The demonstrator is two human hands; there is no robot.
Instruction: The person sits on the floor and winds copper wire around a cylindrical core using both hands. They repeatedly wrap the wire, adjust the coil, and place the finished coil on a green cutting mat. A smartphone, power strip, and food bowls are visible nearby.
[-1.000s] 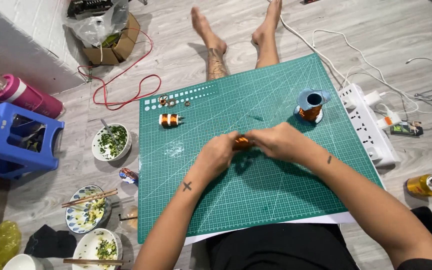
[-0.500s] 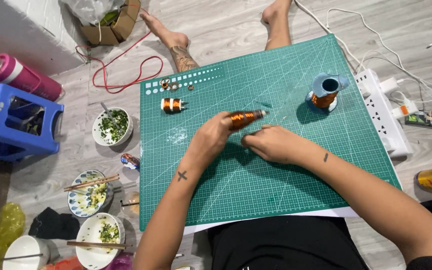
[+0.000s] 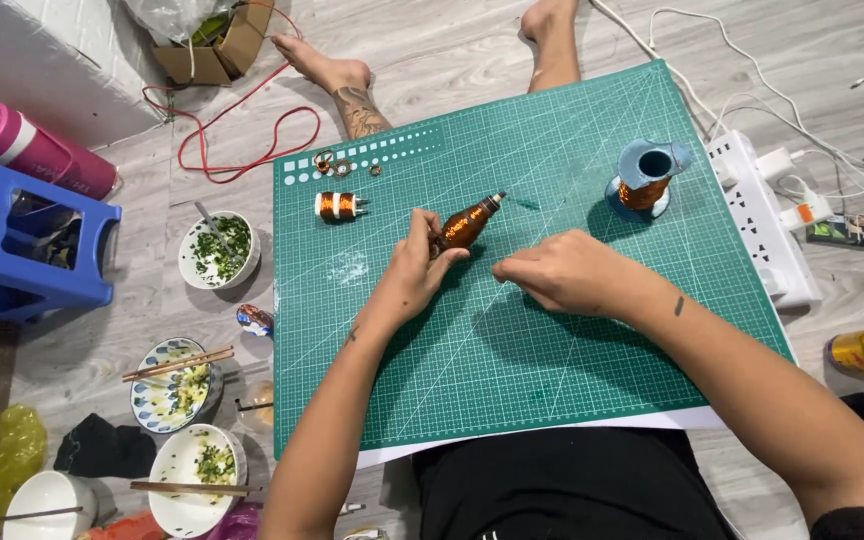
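So going across from the left of the frame: there's a blue plastic stool (image 3: 27, 245) and a pink bottle (image 3: 37, 150) at the upper left, then a cluster of bowls with leftover greens and chopsticks (image 3: 177, 365) on the floor down the left side. None of that has been touched; it only sits differently because the head camera tilted.

On the green cutting mat (image 3: 552, 400), a small copper-wound coil (image 3: 337, 206) lies near the upper left corner with a few tiny wire rings just above it. Same spot as before.

The real change is in the middle. A second ago both hands were bunched together over the copper-wound piece (image 3: 467, 225), pretty much hiding it. Now the left hand (image 3: 414, 270) has it lifted and angled, dark tip pointing to the upper right, fingers clamped around its lower end. The right hand (image 3: 567, 272) has slid off to the right and rests on the mat, fingers curled together in a pinch. I can't tell if a strand of wire is held in there; too fine to see.

My read: the hands came apart to draw a thin wire off or onto the winding, so the job looks mid-wind rather than finished.

Further right, the blue spool of copper wire (image 3: 647, 178) stands upright on the mat, apart from both hands, and a white power strip (image 3: 762, 220) lies along the mat's right edge.
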